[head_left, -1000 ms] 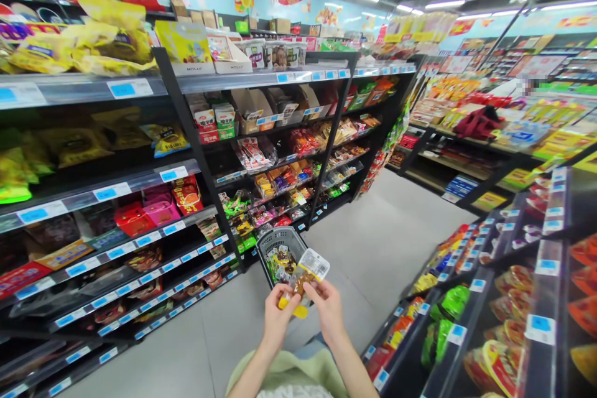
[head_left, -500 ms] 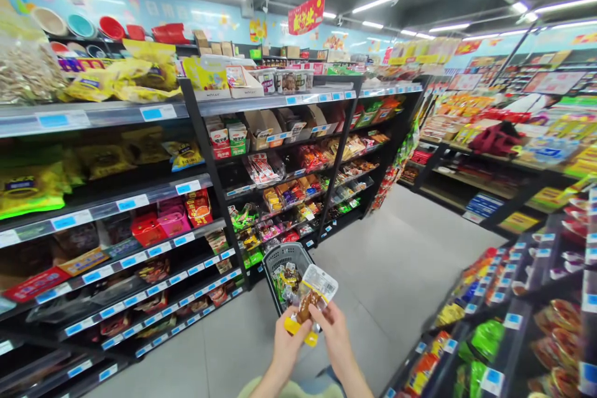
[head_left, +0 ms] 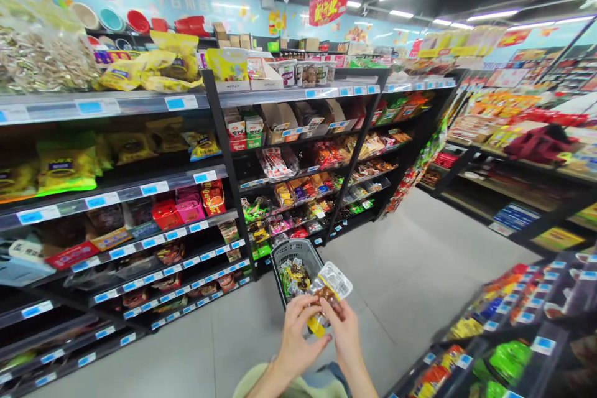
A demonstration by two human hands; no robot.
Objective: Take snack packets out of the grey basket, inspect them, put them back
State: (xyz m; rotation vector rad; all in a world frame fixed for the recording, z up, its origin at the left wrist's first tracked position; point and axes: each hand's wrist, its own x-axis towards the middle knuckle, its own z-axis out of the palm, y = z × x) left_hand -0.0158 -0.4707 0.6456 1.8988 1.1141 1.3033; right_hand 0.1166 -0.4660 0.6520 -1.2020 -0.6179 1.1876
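Between my hands is a clear plastic snack pack (head_left: 335, 278) with brown food inside, a whitish upper end and a yellow lower end. My left hand (head_left: 298, 333) grips its lower left side, fingers curled over the front. On the right side, my right hand (head_left: 344, 331) closes round it with the fingertips over the brown part. Fingers hide much of the lower pack. Just beyond, partly behind the pack and hands, stands a dark grey shopping basket (head_left: 297, 247). Several small shiny snack packs (head_left: 295, 275) lie in it.
A long black shelf unit (head_left: 219, 118) with bagged and boxed snacks runs along the left and front. More snack racks (head_left: 506, 348) stand close at the lower right. Grey tiled floor (head_left: 396, 261) lies between them. A low display (head_left: 489, 183) stands farther right.
The view has swung left, so shelves and basket appear farther right. My left fingers have shifted up over the pack, and its yellow end is now more covered.
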